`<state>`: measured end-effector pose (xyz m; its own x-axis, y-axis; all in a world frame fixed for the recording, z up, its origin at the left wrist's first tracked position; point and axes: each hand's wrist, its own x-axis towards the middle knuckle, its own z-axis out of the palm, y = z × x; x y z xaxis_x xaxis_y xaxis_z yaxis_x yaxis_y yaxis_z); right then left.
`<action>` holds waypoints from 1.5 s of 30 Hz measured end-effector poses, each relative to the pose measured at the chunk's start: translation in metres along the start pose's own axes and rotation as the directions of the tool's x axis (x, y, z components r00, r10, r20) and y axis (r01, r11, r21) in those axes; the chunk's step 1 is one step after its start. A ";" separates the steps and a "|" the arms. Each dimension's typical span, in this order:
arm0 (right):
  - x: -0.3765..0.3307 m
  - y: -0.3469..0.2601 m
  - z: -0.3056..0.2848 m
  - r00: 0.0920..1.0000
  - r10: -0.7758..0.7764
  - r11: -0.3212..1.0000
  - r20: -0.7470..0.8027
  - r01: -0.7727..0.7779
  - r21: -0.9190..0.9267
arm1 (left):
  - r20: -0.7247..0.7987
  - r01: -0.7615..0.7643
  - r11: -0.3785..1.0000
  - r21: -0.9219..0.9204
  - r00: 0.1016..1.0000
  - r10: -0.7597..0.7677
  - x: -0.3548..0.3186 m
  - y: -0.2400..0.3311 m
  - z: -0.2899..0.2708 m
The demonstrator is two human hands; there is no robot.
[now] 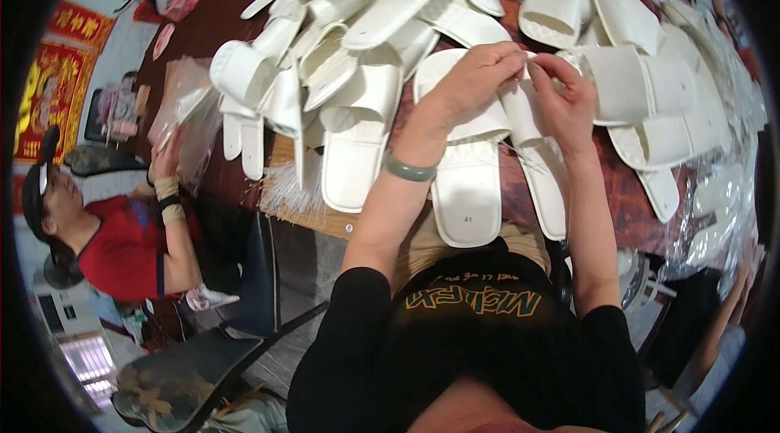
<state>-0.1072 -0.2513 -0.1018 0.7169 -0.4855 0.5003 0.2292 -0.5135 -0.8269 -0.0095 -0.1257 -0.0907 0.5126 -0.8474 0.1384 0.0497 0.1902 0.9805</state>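
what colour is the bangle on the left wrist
Pale green, jade-like bangle, seen best in the head view.

Both hands meet over a pair of white slippers lying soles-up at the near edge of a dark red table [219, 19]. The left hand [475, 75], a green bangle [409, 169] on its wrist, and the right hand [565, 96] pinch the slippers [467, 189] together. A heap of white slippers [366, 19] covers the table beyond. At far left, a person in a red shirt [122, 250] handles clear plastic bags [187, 108].

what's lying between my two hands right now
In the head view, the left hand and right hand pinch a white slipper together; only its narrow upper edge spans the small gap between their fingertips.
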 end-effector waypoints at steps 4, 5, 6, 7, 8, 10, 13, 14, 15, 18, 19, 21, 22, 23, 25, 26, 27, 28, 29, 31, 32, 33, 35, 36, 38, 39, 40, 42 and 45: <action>0.001 -0.005 0.004 0.987 0.138 0.969 0.082 -0.151 0.196 | 0.015 0.013 0.999 -0.029 1.000 -0.013 -0.004 0.002 -0.003; 0.000 -0.009 0.006 0.988 0.114 0.974 0.103 -0.131 0.186 | 0.000 0.007 1.000 -0.021 1.000 -0.007 -0.007 0.001 -0.006; 0.000 -0.010 0.004 0.989 0.093 0.979 0.118 -0.112 0.168 | 0.009 0.026 0.998 -0.058 1.000 -0.026 -0.009 0.005 -0.004; 0.000 -0.009 0.004 0.989 0.086 0.980 0.121 -0.106 0.170 | 0.020 0.047 0.994 -0.094 0.999 -0.045 -0.010 0.009 -0.002; 0.000 -0.005 0.004 0.985 0.128 0.968 0.119 -0.150 0.199 | 0.024 0.080 0.996 -0.046 0.997 -0.079 -0.010 0.012 -0.002; -0.003 -0.003 0.006 0.984 0.146 0.971 0.107 -0.163 0.175 | 0.009 0.053 0.999 0.002 0.999 -0.053 -0.008 0.003 -0.005; -0.002 -0.003 0.003 0.981 0.162 0.955 0.104 -0.183 0.235 | 0.038 0.072 0.997 0.003 0.997 -0.072 -0.006 0.001 -0.003; 0.000 0.000 0.004 0.983 0.153 0.956 0.100 -0.172 0.236 | 0.010 0.057 0.998 -0.012 0.998 -0.057 -0.004 0.001 -0.003; 0.001 0.002 0.003 0.982 0.156 0.960 0.111 -0.177 0.218 | -0.008 0.043 0.999 -0.026 0.999 -0.043 -0.002 0.001 -0.001; 0.002 0.002 0.008 0.981 0.165 0.959 0.104 -0.184 0.218 | -0.252 -0.069 0.997 -0.018 0.966 0.062 0.003 -0.006 -0.008; 0.001 0.005 0.007 0.979 0.179 0.954 0.099 -0.197 0.226 | -0.298 -0.156 0.988 -0.010 0.943 0.146 0.005 -0.003 -0.009; 0.002 0.002 0.008 0.979 0.183 0.952 0.086 -0.198 0.231 | -0.431 -0.149 0.986 -0.074 0.896 0.103 0.002 0.004 -0.011; 0.002 -0.002 0.010 0.983 0.173 0.953 0.060 -0.183 0.241 | -0.463 -0.235 0.972 -0.027 0.864 0.196 0.005 0.006 -0.012; 0.002 -0.002 0.011 0.986 0.163 0.954 0.035 -0.166 0.250 | -0.441 -0.234 0.972 -0.026 0.875 0.199 0.004 0.008 -0.013; 0.005 -0.004 0.006 0.998 -0.054 0.995 -0.029 0.056 0.078 | -0.515 -0.306 0.948 -0.090 0.829 0.219 0.001 0.016 -0.011; 0.005 -0.004 0.007 0.997 -0.064 0.994 -0.052 0.069 0.090 | -0.505 -0.322 0.941 -0.102 0.832 0.230 -0.004 0.023 -0.014; 0.005 -0.002 0.008 0.995 -0.072 0.992 -0.074 0.079 0.101 | -0.498 -0.336 0.934 -0.117 0.834 0.238 -0.009 0.035 -0.013; 0.004 -0.002 0.007 0.994 -0.069 0.992 -0.084 0.077 0.099 | -0.468 -0.432 0.890 -0.142 0.822 0.324 -0.017 0.051 -0.010; 0.003 -0.004 0.008 0.996 -0.045 0.989 -0.079 0.055 0.134 | -0.443 -0.499 0.837 -0.225 0.817 0.368 -0.027 0.066 -0.015; 0.000 0.003 0.002 0.996 -0.007 0.988 -0.086 0.020 0.155 | -0.494 -0.574 0.741 -0.348 0.784 0.376 -0.051 0.109 -0.002; -0.001 0.001 0.003 0.997 0.002 0.986 -0.079 0.011 0.166 | -0.545 -0.641 0.705 -0.303 0.724 0.424 -0.076 0.131 0.000; -0.001 0.002 0.002 0.997 0.013 0.986 -0.078 0.000 0.166 | -0.344 -0.698 0.541 -0.470 0.709 0.615 -0.101 0.148 -0.006; 0.000 0.000 0.003 0.997 0.023 0.981 -0.070 -0.009 0.196 | -0.317 -0.917 0.392 0.069 0.353 0.880 -0.158 0.180 0.006; 0.000 0.001 0.003 0.997 0.040 0.977 -0.066 -0.025 0.213 | -0.241 -0.942 0.296 0.160 0.253 0.937 -0.183 0.196 0.016; 0.005 0.007 0.003 0.995 0.011 0.977 -0.103 0.012 0.215 | -0.006 -0.882 -0.030 0.471 -0.038 0.999 -0.223 0.210 0.033; 0.004 0.008 0.009 0.991 -0.026 0.975 -0.128 0.054 0.214 | 0.074 -0.595 -0.163 0.787 -0.171 0.982 -0.223 0.205 0.055; 0.005 0.000 0.008 0.990 0.021 0.972 -0.139 0.012 0.234 | 0.039 -0.712 -0.054 0.700 -0.037 0.999 -0.229 0.199 0.065; 0.007 -0.004 0.009 0.990 0.050 0.952 -0.135 -0.006 0.305 | 0.015 -0.789 0.071 0.610 0.101 0.995 -0.231 0.184 0.076; 0.004 0.018 -0.005 0.988 0.084 0.949 -0.127 -0.040 0.313 | 0.109 -0.261 0.292 0.920 0.886 0.450 -0.169 0.131 0.069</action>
<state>-0.1030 -0.2658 -0.1135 0.6438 -0.6129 0.4581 0.3952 -0.2464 -0.8850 -0.1491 0.0084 0.0234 0.3835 -0.7196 0.5789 -0.9080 -0.1795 0.3784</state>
